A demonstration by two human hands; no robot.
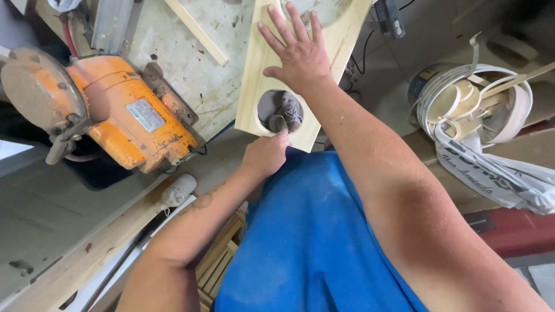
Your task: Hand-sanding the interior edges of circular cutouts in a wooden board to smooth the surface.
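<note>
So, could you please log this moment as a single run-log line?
right hand: flat on pale wooden board | left hand: fingers through board's round hole | orange machine: left of board

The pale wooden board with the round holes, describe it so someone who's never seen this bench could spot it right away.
Start at the big orange machine on the worn workbench; just to its right lies the pale wooden board. The right hand presses flat on it, and the left hand works at its near edge. Unlike the thin wood strip beside it, it is wide and has large round cut-outs.
</note>
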